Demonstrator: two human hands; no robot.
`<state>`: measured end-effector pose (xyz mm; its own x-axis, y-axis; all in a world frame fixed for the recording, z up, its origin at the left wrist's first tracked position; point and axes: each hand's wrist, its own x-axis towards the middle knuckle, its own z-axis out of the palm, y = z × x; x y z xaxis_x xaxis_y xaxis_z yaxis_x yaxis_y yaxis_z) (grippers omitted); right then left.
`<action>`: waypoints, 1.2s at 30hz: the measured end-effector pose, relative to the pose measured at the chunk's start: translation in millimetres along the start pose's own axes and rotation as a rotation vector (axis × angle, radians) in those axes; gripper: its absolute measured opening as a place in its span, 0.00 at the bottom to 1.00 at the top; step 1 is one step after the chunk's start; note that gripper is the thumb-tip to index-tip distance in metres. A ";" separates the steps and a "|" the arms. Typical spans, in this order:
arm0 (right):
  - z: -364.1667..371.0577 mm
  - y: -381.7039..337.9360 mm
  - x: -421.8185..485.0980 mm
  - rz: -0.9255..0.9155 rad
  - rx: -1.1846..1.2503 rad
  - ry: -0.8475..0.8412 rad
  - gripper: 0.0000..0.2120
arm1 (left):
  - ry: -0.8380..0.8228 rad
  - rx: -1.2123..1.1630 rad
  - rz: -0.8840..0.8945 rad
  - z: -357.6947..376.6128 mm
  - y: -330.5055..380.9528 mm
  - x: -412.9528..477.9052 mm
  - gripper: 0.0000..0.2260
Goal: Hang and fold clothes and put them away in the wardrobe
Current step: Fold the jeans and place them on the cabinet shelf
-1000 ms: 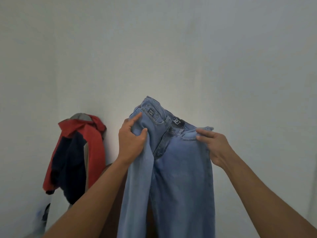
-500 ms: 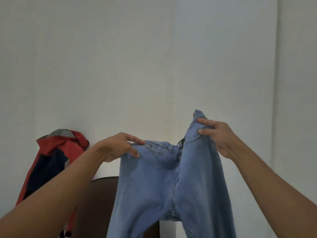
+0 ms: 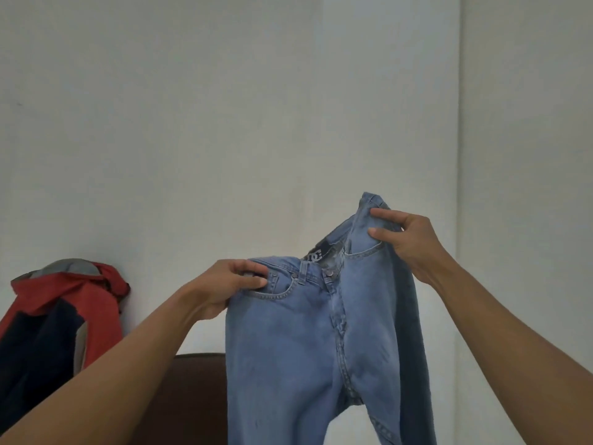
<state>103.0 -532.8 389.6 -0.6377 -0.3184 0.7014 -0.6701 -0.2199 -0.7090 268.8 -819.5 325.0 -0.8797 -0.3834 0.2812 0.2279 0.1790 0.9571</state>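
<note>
— Right of the red jacket (image 3: 64, 316), what is that you hold up?
— A pair of light blue jeans (image 3: 288, 348), front toward me, waistband on top, the legs hanging down out of view. They are raised in the air, well apart from the jacket.
— How does your left grip stand?
— My left grip (image 3: 221, 287) is the one nearer the jacket. Its fingers and thumb are curled onto the waistband corner beside the front pocket and pinch the denim there.
— And the other?
— My right grip (image 3: 407, 239) is on the side of the jeans farther from the jacket, and higher up. Thumb and fingers pinch the other end of the waistband, so that end stands above the rest and the band slopes down toward the jacket.
— Is the waist closed?
— It gapes at the front, and a dark label (image 3: 321, 253) shows inside the back of the band; I cannot read it.
— Anything else near the jacket?
— A dark brown rounded thing (image 3: 192, 396), between the jacket and the jeans and lower than the jacket's hood. The jeans cover its far edge. I cannot tell what it is. The jacket is red, navy and grey and hangs against the pale wall (image 3: 224, 107).
</note>
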 end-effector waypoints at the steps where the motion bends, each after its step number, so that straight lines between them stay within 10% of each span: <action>1: -1.8 -7.5 2.2 -0.006 -0.022 0.007 0.18 | 0.013 0.013 0.053 -4.9 6.9 1.9 0.12; 17: -17.7 -83.0 -14.0 -0.078 -0.227 0.188 0.22 | 0.140 0.288 0.690 -65.8 108.7 21.4 0.32; 26: -11.2 -81.2 -19.7 -0.017 -0.177 0.277 0.17 | -0.040 0.305 0.479 -82.7 103.4 17.3 0.40; 36: 26.6 -78.3 10.5 0.166 -0.209 0.218 0.19 | 0.131 0.479 0.412 -32.6 98.1 48.0 0.34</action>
<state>158.9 -543.5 450.6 -0.7959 -0.1241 0.5926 -0.5991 0.0197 -0.8005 262.5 -849.9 434.7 -0.6950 -0.2987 0.6541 0.2977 0.7085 0.6399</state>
